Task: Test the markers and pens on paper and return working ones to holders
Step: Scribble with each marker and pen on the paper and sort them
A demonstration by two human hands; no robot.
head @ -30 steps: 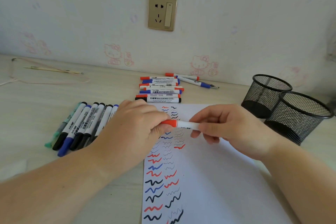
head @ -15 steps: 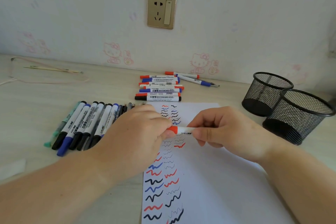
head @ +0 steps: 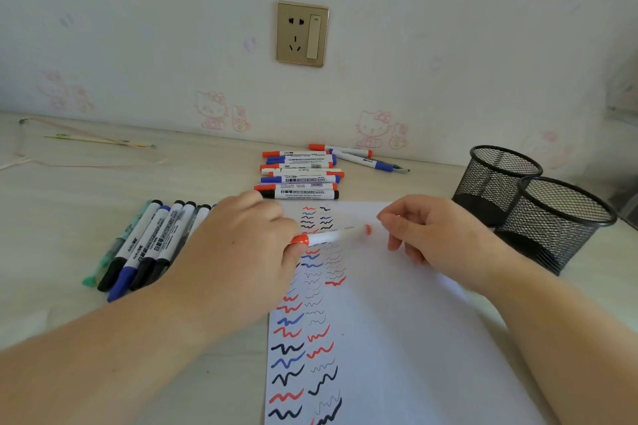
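Over paper (head: 397,304), left hand (head: 238,252) grips red marker (head: 328,236); right hand (head: 438,235) hovers, fingers loosely curled, empty.

Pale desk (head: 69,203) with markers (head: 298,179), paper (head: 397,338), mesh holders (head: 552,221).

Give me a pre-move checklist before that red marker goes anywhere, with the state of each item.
1. Marker held: ok. The left hand grips the red marker at its capped end.
2. Other hand free of it: ok. The right hand is just off the marker's far end, fingers loosely curled.
3. Cap seated: cannot tell; the fingers hide that end.
4. Fresh test stroke made: cannot tell. The paper carries many red squiggles.
5. Holders ready: ok. Both mesh holders stand upright, open, right of the paper.
6. Path to the holders: ok, nothing lies between.
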